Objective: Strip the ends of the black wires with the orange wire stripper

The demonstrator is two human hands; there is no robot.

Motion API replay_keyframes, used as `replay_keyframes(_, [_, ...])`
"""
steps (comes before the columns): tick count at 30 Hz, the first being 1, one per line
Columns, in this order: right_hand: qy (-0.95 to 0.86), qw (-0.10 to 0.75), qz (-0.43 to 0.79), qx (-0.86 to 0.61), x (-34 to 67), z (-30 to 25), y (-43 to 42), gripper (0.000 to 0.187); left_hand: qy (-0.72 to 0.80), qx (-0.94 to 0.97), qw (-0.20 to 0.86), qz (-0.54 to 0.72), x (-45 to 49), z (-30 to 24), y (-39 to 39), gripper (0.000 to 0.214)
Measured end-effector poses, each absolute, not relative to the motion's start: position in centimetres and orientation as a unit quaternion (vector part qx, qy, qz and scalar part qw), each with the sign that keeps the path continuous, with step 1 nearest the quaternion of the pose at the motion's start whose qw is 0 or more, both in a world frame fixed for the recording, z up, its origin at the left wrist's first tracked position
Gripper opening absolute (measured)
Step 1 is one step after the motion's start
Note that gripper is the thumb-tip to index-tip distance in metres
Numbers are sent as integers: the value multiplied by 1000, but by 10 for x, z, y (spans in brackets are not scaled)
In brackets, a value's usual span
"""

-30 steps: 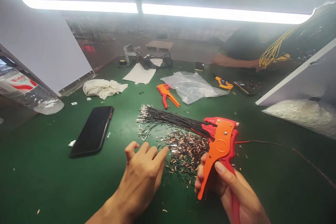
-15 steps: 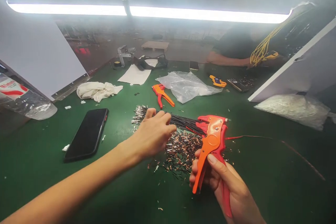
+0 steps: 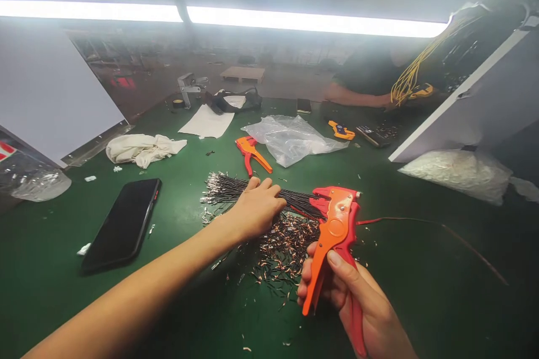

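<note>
Over the middle of a bundle of black wires [image 3: 297, 200] rests my left hand [image 3: 259, 207], its fingers curled down onto the wires and the fingertips hidden. Metal terminals show at the bundle's left end. My right hand [image 3: 362, 291] grips an orange and red wire stripper [image 3: 336, 224] by its handles, the thumb on the near side. The stripper's jaws are beside the right end of the bundle, and I cannot tell whether a wire is between them. Below the wires lies a heap of cut scraps [image 3: 286, 249] with black insulation and copper strands.
A second wire stripper [image 3: 254, 154], a plastic bag [image 3: 292, 137] and a white cloth [image 3: 145, 148] lie farther back. A phone [image 3: 122, 224] is at left, near a bottle [image 3: 33, 176]. Across the table, a person's arm [image 3: 357, 95] is near yellow wires [image 3: 406, 84].
My left hand has moved right along the bundle and lower onto it. The right hand keeps the wire stripper in nearly the same place. The whole view has shifted slightly.
</note>
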State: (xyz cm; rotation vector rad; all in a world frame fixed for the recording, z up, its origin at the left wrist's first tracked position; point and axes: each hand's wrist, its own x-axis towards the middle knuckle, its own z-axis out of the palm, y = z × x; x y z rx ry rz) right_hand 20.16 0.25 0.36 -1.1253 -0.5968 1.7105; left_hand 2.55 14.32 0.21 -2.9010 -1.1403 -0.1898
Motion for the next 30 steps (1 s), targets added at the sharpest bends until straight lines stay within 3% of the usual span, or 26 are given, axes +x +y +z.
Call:
replay_keyframes(9, [-262, 472, 702, -464, 202, 5, 2, 36, -423, -893, -121, -99, 26, 12, 135, 25])
replay_keyframes(21, [-188, 406, 867, -219, 193, -6, -6, 30, -529, -640, -443, -337, -4, 38, 46, 18])
replay_keyframes(25, [-195, 410, 863, -221, 188, -9, -7, 28, -533, -639, -396, -389, 1, 31, 25, 32])
replay_keyframes(30, [-238, 461, 824, -230, 188, -4, -5, 36, -505, -702, -350, -360, 10, 18, 15, 39])
